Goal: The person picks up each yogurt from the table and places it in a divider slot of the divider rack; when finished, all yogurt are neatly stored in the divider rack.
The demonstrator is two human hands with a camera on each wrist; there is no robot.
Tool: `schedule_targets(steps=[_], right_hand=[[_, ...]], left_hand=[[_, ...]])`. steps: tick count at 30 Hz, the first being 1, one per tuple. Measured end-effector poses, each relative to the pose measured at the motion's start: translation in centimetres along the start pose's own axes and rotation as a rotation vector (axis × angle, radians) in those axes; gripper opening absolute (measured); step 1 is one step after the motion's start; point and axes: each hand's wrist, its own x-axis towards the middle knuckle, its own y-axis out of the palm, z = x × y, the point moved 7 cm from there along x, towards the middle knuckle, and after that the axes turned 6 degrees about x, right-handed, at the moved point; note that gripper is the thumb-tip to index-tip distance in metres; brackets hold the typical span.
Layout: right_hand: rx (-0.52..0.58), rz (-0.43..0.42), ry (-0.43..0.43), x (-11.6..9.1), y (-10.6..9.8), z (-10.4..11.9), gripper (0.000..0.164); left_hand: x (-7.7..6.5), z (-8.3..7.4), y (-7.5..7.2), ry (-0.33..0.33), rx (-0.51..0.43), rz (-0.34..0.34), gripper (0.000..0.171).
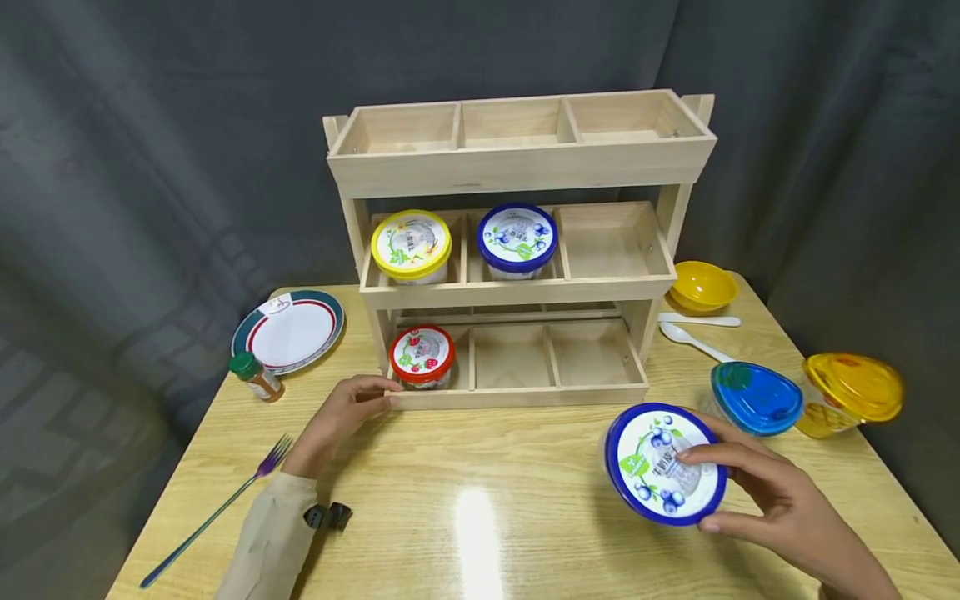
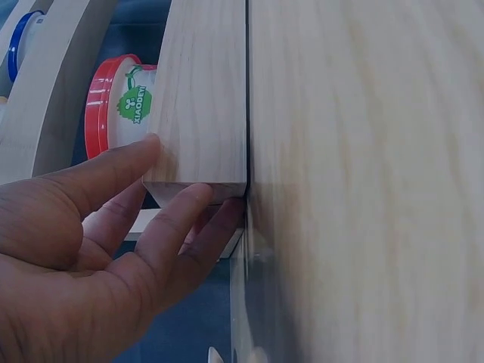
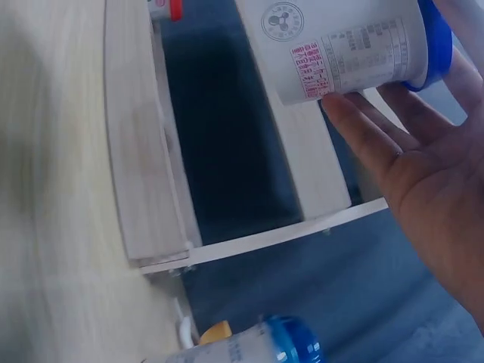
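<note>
My right hand holds a round tub with a blue-rimmed lid, printed with blueberries, tilted above the front right of the table. Its thumb and fingers are spread around the tub; the white printed side shows in the right wrist view. At the lower left corner of a three-tier wooden shelf, my left hand grips the end of the bottom tier's front board. Just behind those fingers, a red-lidded tub sits in the bottom left compartment.
The middle tier holds a yellow-lidded tub and a blue-lidded tub. At left are a plate, a spice jar and a fork. To the right are a yellow bowl, white utensils and blue-lidded and yellow-lidded containers.
</note>
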Motion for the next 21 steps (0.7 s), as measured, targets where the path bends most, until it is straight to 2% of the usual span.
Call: schedule_targets(steps=[6,10,15,21], right_hand=[[-0.040,-0.055,-0.006,1.3,-0.8,1.3,0.072],[0.033,-0.058,-0.035,2.4,-1.0,2.5,0.070],[0.184,-0.025,-0.149,4.3,-0.7,4.6,0.068],[0.278,0.014,-0.290,6.6,-0.7,6.6,0.066]], left_hand=[[0.1,0.0,0.0,-0.001,0.008,0.002,0.027],[0.1,0.0,0.0,-0.002,0.005,0.004,0.027],[0.1,0.0,-0.2,0.006,0.001,-0.001,0.026],[0.1,0.0,0.0,0.007,-0.007,0.007,0.026]])
